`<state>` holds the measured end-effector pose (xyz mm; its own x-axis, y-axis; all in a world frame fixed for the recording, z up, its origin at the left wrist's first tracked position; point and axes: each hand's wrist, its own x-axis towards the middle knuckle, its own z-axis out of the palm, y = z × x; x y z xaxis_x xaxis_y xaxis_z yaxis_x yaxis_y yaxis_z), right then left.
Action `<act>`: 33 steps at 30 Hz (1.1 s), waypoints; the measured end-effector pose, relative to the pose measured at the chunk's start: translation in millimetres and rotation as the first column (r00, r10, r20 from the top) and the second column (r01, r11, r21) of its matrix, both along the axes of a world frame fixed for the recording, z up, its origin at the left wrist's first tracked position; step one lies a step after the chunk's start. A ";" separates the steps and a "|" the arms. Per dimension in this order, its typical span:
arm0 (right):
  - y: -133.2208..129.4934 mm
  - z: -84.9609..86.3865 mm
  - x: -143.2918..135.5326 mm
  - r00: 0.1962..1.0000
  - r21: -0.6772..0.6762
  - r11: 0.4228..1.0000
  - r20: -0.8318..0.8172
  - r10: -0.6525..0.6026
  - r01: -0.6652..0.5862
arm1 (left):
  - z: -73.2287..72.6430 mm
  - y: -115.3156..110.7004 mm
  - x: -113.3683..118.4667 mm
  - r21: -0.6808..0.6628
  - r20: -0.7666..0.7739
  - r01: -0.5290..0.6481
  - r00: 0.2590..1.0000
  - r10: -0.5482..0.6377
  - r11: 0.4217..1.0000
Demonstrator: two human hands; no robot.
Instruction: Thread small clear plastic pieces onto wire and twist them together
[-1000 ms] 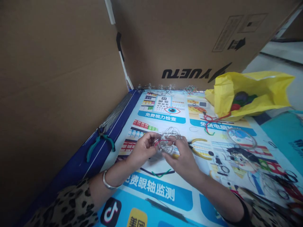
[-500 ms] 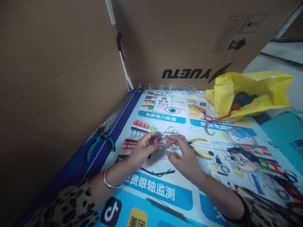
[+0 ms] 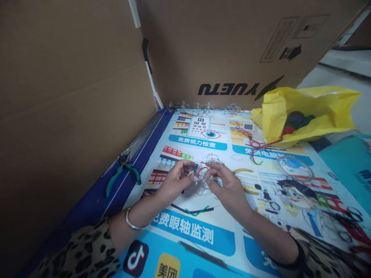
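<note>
Between my two hands is a small tangled wire piece (image 3: 211,159) of thin silvery wire, with a short red strand (image 3: 202,172) at its middle. My left hand (image 3: 177,178) pinches its left side, thumb against forefinger, near a pale wire end. On the right side my right hand (image 3: 222,181) closes thumb and fingers on the wire loops. Yellow-handled pliers (image 3: 246,170) lie just beyond my right hand, partly hidden by it. A green cord scrap (image 3: 199,212) rests on the printed sheet below the hands.
Teal-handled pliers (image 3: 123,175) lie at the left edge. Several wire pieces (image 3: 208,107) line the back by the cardboard wall (image 3: 226,46). A yellow bag (image 3: 272,116) with coloured balls stands back right, red cord (image 3: 256,146) trailing out. A wire coil (image 3: 295,168) and scissors (image 3: 355,214) lie right.
My hands have turned the wire piece and shifted their fingers on it. The right hand has moved slightly, and the red strand now stands more upright.
</note>
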<state>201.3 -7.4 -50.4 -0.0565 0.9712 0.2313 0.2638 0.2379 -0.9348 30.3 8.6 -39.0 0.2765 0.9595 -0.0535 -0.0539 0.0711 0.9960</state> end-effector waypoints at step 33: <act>-2.4 -0.5 -3.6 1.000 0.002 1.000 -0.012 -0.017 0.017 | -1.9 -3.4 0.7 0.399 -0.382 0.064 0.919 0.102 0.915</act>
<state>197.6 -9.8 -50.9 -0.0376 0.9715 0.2341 0.2563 0.2358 -0.9374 31.0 5.2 -40.9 0.2945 0.9269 0.2325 0.3433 -0.3297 0.8795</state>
